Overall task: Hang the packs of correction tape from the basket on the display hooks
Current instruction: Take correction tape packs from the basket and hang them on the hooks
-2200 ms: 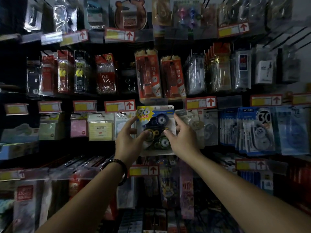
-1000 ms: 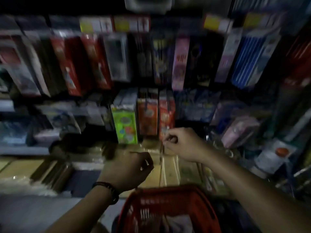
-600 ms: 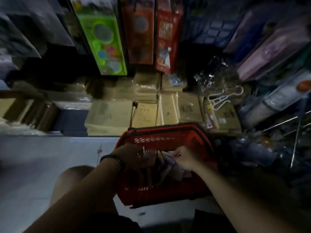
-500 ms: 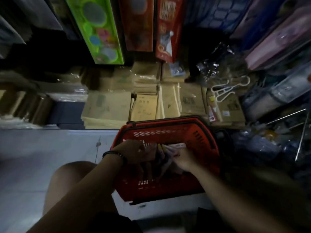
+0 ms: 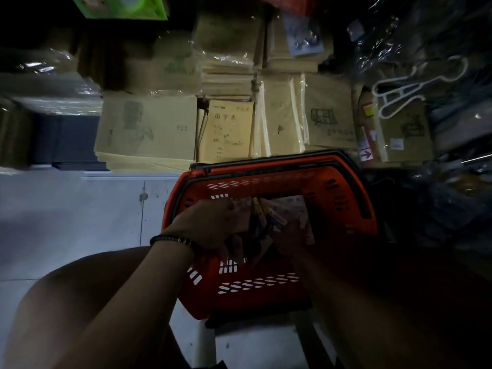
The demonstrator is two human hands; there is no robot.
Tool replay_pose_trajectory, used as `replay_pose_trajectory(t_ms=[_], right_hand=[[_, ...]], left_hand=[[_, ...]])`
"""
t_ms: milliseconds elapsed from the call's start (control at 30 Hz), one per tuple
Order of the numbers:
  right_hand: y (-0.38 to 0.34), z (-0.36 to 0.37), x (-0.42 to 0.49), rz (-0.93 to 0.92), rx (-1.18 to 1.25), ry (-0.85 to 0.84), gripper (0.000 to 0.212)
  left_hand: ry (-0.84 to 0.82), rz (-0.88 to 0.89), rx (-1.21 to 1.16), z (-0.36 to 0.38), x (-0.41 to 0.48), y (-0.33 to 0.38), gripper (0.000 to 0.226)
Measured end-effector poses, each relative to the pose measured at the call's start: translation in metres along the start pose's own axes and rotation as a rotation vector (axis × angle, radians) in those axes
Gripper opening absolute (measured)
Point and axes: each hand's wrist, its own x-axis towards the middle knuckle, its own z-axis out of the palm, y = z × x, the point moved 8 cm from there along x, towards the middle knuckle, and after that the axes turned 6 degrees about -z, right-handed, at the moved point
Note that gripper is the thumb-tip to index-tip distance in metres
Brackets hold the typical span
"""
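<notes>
A red basket (image 5: 343, 198) stands on a white stool in front of me, and both my hands are down inside it. Several packs of correction tape (image 5: 288, 205) stand fanned out in the basket between my hands. My left hand (image 5: 213, 226), with a dark bracelet at the wrist, has its fingers curled round a bunch of the packs. My right hand (image 5: 288, 235) is in deep shadow, and its fingers close on a pale pack at the right of the bunch. The display hooks are out of view.
Stacks of wrapped beige exercise books (image 5: 229, 131) lie on a low shelf just behind the basket. White plastic hangers (image 5: 396, 89) and crinkled clear bags fill the right side. A white cabinet front (image 5: 80, 209) is at the left, and my knee (image 5: 72, 302) sits below.
I let go of a pack on the display, looked down, and lowered both hands into the basket. Over the last half second my hands have stayed among the packs as the view tipped further down.
</notes>
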Motion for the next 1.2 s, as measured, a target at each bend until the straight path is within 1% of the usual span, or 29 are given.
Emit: replay_pose_trajectory(t_ms=[33, 233, 267, 333, 367, 400, 433, 467, 533, 600, 667, 733, 800, 900, 933, 1000, 1033, 1100, 1133, 1200], right_hand=[[0.003, 0.002, 0.002, 0.063, 0.093, 0.012, 0.088], [-0.032, 0.001, -0.001, 0.027, 0.251, 0.049, 0.053], [-0.034, 0.003, 0.002, 0.039, 0.269, 0.041, 0.056], [-0.032, 0.016, 0.006, 0.12, 0.348, 0.008, 0.071], [-0.031, 0.023, 0.007, 0.152, 0.383, -0.011, 0.074], [-0.031, 0.03, 0.007, 0.159, 0.405, -0.027, 0.071], [-0.033, 0.035, 0.006, 0.162, 0.416, -0.045, 0.062], [-0.036, 0.037, 0.005, 0.138, 0.41, -0.054, 0.054], [-0.042, 0.038, 0.005, 0.061, 0.36, -0.067, 0.044], [-0.049, 0.039, 0.004, -0.039, 0.331, -0.103, 0.04], [-0.051, 0.032, -0.001, -0.08, 0.281, -0.115, 0.038], [-0.055, 0.015, -0.008, -0.121, 0.236, -0.056, 0.04], [-0.06, -0.009, -0.016, -0.192, 0.257, 0.025, 0.04], [-0.069, -0.052, -0.029, -0.267, 0.303, 0.062, 0.039], [-0.068, -0.067, -0.033, -0.255, 0.31, 0.065, 0.04], [-0.064, -0.096, -0.042, -0.172, 0.325, 0.091, 0.037], [-0.063, -0.106, -0.046, -0.145, 0.343, 0.083, 0.037], [-0.079, -0.125, -0.064, -0.195, 0.426, 0.009, 0.039], [-0.091, -0.133, -0.074, -0.23, 0.475, -0.049, 0.043], [-0.117, -0.146, -0.094, -0.299, 0.531, -0.192, 0.05]], left_hand=[[-0.002, 0.021, 0.018, 0.002, 0.003, 0.0, 0.039], [-0.01, 0.042, -0.061, 0.005, 0.009, 0.001, 0.039], [-0.007, 0.052, -0.07, 0.006, 0.01, 0.003, 0.039], [-0.006, 0.059, -0.065, 0.006, 0.012, 0.005, 0.038], [-0.009, 0.061, -0.061, 0.007, 0.014, 0.005, 0.037], [-0.009, 0.066, -0.068, 0.007, 0.015, 0.006, 0.035], [-0.006, 0.07, -0.071, 0.006, 0.016, 0.008, 0.034], [-0.007, 0.077, -0.067, 0.006, 0.016, 0.009, 0.033], [-0.01, 0.092, -0.043, 0.005, 0.018, 0.008, 0.034], [-0.005, 0.089, -0.042, 0.005, 0.021, 0.004, 0.034], [0.01, 0.071, -0.038, 0.004, 0.024, -0.002, 0.037], [0.028, 0.061, -0.027, 0.001, 0.023, -0.005, 0.037], [0.013, 0.065, 0.012, 0.001, 0.022, -0.006, 0.037], [0.002, 0.069, 0.034, -0.001, 0.02, -0.004, 0.041], [-0.009, 0.061, 0.026, -0.001, 0.02, -0.004, 0.042], [-0.05, 0.078, 0.041, 0.003, 0.02, 0.001, 0.046], [-0.061, 0.079, 0.046, 0.006, 0.02, 0.001, 0.047], [-0.031, 0.065, 0.003, 0.008, 0.026, -0.005, 0.048], [0.013, 0.07, -0.033, 0.006, 0.027, -0.007, 0.051], [0.113, 0.144, -0.151, -0.001, 0.022, 0.0, 0.057]])
